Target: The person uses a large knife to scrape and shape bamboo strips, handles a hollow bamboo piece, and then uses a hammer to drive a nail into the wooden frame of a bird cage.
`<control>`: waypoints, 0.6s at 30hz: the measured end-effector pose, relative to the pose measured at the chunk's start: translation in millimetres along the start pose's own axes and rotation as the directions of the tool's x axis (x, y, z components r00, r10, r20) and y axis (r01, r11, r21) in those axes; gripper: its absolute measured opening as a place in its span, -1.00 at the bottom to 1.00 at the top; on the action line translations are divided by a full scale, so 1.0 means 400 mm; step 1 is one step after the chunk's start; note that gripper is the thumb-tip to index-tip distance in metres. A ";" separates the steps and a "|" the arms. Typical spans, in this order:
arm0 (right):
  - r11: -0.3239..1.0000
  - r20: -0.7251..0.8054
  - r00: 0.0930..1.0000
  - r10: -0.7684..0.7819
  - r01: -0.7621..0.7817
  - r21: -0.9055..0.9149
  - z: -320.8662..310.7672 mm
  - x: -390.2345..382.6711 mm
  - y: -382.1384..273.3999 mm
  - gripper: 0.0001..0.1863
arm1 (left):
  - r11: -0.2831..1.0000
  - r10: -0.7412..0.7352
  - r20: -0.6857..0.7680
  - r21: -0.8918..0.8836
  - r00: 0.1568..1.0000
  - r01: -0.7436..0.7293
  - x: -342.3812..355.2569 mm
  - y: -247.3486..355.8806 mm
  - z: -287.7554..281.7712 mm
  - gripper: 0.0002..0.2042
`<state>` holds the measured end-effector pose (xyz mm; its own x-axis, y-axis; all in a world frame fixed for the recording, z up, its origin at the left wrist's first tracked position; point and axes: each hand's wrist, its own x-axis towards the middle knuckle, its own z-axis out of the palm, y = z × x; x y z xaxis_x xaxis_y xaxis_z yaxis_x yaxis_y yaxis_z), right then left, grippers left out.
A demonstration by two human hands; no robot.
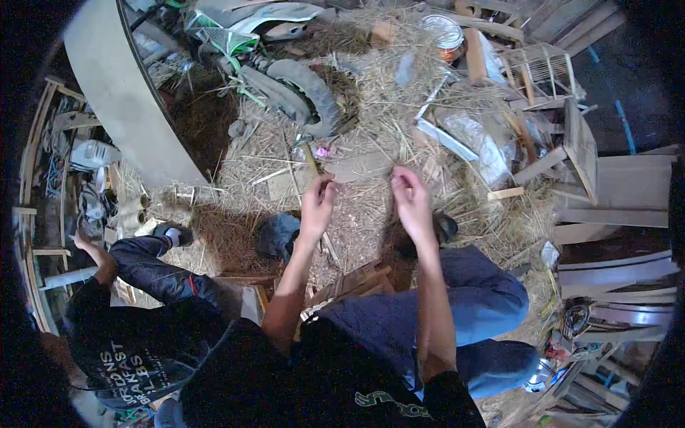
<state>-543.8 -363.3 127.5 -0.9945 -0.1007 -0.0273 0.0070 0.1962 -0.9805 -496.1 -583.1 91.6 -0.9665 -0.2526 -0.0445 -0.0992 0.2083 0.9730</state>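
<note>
My left hand (319, 205) is raised in front of me, its fingers curled together toward the thumb. Just beyond its fingertips is a yellowish wooden stick (310, 158); I cannot tell whether they touch. To the right, apart from it, my right hand (412, 201) has its fingers bent in a pinch. Anything held in either hand is too small or hidden to make out. Below and beyond the hands lies a flat brown board (364, 167) amid loose straw (385, 128). A small pink object (323, 152) rests by the stick.
A co-worker in a black shirt (143, 342) sits close on my left, one hand (93, 250) out. A bike wheel (307, 93) lies ahead, beside a large pale panel (132, 100). At right are a metal strip (446, 139), a wire rack (542, 71) and stacked boards (614, 214).
</note>
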 end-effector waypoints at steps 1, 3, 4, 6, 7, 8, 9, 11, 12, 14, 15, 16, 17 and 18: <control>0.996 0.051 0.995 0.082 -0.080 -0.046 0.027 -0.016 0.048 -0.66 | 0.993 -0.073 0.014 0.093 0.997 0.072 -0.009 -0.040 -0.010 -0.76; 0.947 0.124 0.987 -0.099 0.132 -0.292 0.065 -0.048 0.106 -0.71 | 0.987 -0.159 -0.035 0.028 0.987 0.160 -0.034 -0.109 -0.006 -0.77; 0.919 0.189 0.977 -0.099 0.162 -0.360 0.078 -0.058 0.128 -0.70 | 0.989 -0.135 -0.086 0.047 0.987 0.140 -0.046 -0.174 -0.004 -0.77; 0.924 0.226 0.971 -0.073 0.151 -0.352 0.101 -0.063 0.166 -0.69 | 0.997 -0.079 -0.136 0.011 0.988 0.081 -0.052 -0.283 0.001 -0.78; 0.924 0.248 0.968 -0.041 0.131 -0.359 0.100 -0.054 0.173 -0.69 | 0.997 -0.077 -0.167 -0.032 0.983 0.072 -0.047 -0.298 0.016 -0.78; 0.906 0.289 0.956 -0.050 0.165 -0.390 0.091 -0.040 0.180 -0.67 | 0.993 -0.073 -0.179 0.081 0.981 0.089 -0.041 -0.314 0.020 -0.77; 0.904 0.300 0.952 -0.057 0.177 -0.388 0.093 -0.024 0.188 -0.67 | 0.975 -0.071 -0.191 0.192 0.979 0.108 -0.031 -0.332 0.018 -0.76; 0.927 0.289 0.945 0.151 -0.034 -0.373 0.110 0.008 0.194 -0.65 | 0.963 -0.155 -0.230 0.180 0.961 0.199 -0.001 -0.426 0.009 -0.75; 0.897 0.291 0.948 0.130 0.013 -0.442 0.112 0.027 0.216 -0.64 | 0.945 -0.242 -0.236 0.164 0.941 0.284 0.019 -0.465 0.012 -0.73; 0.885 0.288 0.945 0.154 -0.002 -0.466 0.129 0.047 0.262 -0.65 | 0.908 -0.349 -0.240 0.152 0.906 0.390 0.067 -0.468 0.024 -0.69; 0.874 0.282 0.943 0.177 -0.019 -0.485 0.133 0.058 0.285 -0.65 | 0.859 -0.449 -0.241 0.147 0.860 0.490 0.091 -0.468 0.031 -0.65; 0.893 0.337 0.935 0.110 0.055 -0.447 0.179 0.060 0.275 -0.66 | 0.845 -0.369 -0.326 0.272 0.870 0.460 0.097 -0.603 -0.002 -0.54; 0.889 0.335 0.935 0.117 0.051 -0.455 0.182 0.060 0.296 -0.66 | 0.845 -0.376 -0.321 0.266 0.869 0.463 0.113 -0.651 0.022 -0.54; 0.900 0.307 0.941 0.140 0.008 -0.435 0.183 0.059 0.315 -0.66 | 0.841 -0.385 -0.360 0.243 0.850 0.484 0.138 -0.674 0.051 -0.50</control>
<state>-558.8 -412.3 -11.1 -0.9032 -0.3672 -0.2223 -0.0473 0.5999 -0.7986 -527.7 -633.9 -177.7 -0.6981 -0.6350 -0.3309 -0.6084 0.2823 0.7418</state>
